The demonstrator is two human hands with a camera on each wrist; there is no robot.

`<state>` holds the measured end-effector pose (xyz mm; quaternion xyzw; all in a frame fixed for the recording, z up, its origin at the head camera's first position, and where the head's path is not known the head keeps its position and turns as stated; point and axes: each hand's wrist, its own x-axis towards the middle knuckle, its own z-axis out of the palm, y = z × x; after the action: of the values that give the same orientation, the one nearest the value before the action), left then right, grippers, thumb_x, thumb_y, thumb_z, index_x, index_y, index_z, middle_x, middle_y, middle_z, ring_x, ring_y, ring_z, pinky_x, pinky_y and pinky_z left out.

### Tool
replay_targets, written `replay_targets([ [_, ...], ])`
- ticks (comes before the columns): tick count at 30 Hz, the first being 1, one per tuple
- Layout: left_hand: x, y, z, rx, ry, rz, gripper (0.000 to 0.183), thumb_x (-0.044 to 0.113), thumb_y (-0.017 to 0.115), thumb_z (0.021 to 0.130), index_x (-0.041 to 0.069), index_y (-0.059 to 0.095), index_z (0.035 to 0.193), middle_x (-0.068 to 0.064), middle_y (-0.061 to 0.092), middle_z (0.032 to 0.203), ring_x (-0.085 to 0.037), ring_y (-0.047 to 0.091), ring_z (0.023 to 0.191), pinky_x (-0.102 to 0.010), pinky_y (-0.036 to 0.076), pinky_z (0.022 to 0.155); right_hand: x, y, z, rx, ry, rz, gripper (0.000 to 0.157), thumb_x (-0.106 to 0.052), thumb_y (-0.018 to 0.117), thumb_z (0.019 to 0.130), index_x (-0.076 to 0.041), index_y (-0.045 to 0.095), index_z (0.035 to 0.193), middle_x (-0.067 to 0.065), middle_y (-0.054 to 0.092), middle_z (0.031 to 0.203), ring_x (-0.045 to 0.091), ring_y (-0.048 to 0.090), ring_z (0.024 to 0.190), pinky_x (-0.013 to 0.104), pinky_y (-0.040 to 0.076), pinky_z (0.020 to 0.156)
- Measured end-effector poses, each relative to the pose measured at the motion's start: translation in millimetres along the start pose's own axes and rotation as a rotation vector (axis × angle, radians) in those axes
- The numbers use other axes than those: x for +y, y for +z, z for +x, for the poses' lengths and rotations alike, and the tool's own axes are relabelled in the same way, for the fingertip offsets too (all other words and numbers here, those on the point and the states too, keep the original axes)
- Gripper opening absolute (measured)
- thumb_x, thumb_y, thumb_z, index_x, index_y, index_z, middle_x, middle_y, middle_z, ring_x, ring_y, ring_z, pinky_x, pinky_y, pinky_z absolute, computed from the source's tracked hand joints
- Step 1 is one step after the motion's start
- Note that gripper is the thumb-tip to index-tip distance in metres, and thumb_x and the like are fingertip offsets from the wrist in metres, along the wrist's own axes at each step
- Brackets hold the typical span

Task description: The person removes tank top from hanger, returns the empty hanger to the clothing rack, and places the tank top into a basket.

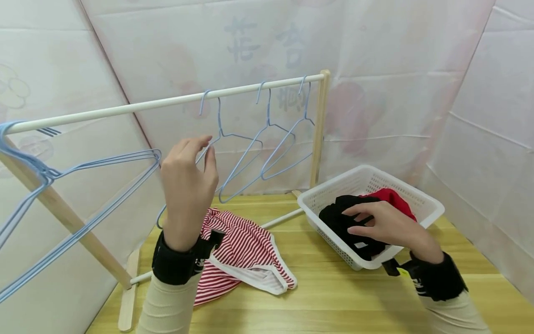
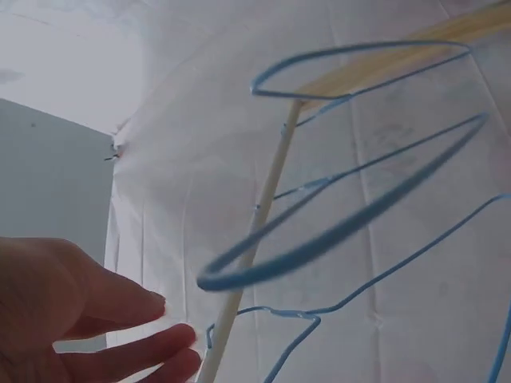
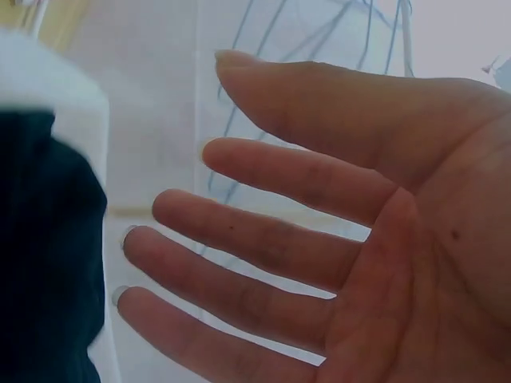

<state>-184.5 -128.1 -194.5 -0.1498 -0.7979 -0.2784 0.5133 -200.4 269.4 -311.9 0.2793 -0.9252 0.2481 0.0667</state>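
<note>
My left hand (image 1: 187,185) is raised below the rail, thumb and fingers loosely bent with a gap between them and nothing held. In the head view it overlaps the nearest blue wire hanger (image 1: 220,120). Blue hangers and the rail show beyond its fingertips in the left wrist view. My right hand (image 1: 385,225) hovers over a white basket (image 1: 435,209), its fingers apart and holding nothing. Under it lie black clothing (image 1: 339,218) and a red cloth (image 1: 392,200). A red-and-white striped garment (image 1: 246,236) with white trim lies on the table, partly hidden by my left arm.
A white rail (image 1: 167,103) runs between wooden posts (image 1: 319,134), with a lower bar (image 1: 283,217) near the tabletop (image 1: 317,301). Three hangers are spaced toward its right end. At the left end, several blue hangers (image 1: 47,174) hang bunched. Pale sheets enclose the table.
</note>
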Motion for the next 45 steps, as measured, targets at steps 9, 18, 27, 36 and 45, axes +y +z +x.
replay_targets([
  [9,14.6,-13.9,-31.2,0.004,0.110,-0.113,0.018,0.003,0.066,0.098,-0.002,0.076,0.112,-0.017,0.077,0.099,-0.029,0.071,0.091,-0.036,0.055,0.079,30,-19.6,-26,0.072,0.079,-0.101,0.041,-0.027,0.082,0.088,-0.008,0.073,0.123,0.012,0.074,0.120,0.021,0.074,0.093,0.025,0.059,0.072],
  [18,18.9,-20.3,-54.4,-0.314,0.215,-0.348,0.023,-0.003,0.076,0.088,0.005,0.078,0.109,-0.004,0.080,0.100,-0.013,0.073,0.084,-0.028,0.060,0.073,49,-32.0,-40,0.083,0.146,-0.125,0.043,-0.028,0.084,0.087,-0.008,0.073,0.123,0.009,0.076,0.115,0.016,0.073,0.091,0.024,0.058,0.072],
  [27,20.2,0.1,-72.3,-0.555,0.218,-0.394,0.031,0.004,0.077,0.090,0.005,0.075,0.120,-0.005,0.078,0.113,-0.014,0.074,0.096,-0.027,0.060,0.080,76,-44.0,-50,0.063,0.235,-0.095,0.049,-0.027,0.080,0.090,-0.002,0.067,0.131,0.025,0.070,0.125,0.038,0.072,0.099,0.022,0.055,0.071],
  [36,12.7,18.3,-86.2,-0.744,0.128,-0.291,0.038,0.011,0.077,0.092,0.009,0.071,0.129,-0.007,0.075,0.126,-0.020,0.070,0.121,-0.038,0.057,0.100,93,-54.7,-57,0.039,0.359,-0.081,0.058,-0.033,0.074,0.096,0.004,0.059,0.139,0.037,0.061,0.134,0.051,0.064,0.113,0.045,0.057,0.077],
  [45,-0.7,34.7,-97.9,-0.829,0.046,-0.216,0.036,0.015,0.077,0.093,0.009,0.072,0.128,-0.007,0.075,0.125,-0.017,0.072,0.110,-0.037,0.059,0.089,122,-61.3,-67,0.042,0.438,-0.051,0.066,-0.035,0.070,0.098,0.009,0.051,0.143,0.043,0.054,0.137,0.056,0.062,0.115,0.039,0.058,0.074],
])
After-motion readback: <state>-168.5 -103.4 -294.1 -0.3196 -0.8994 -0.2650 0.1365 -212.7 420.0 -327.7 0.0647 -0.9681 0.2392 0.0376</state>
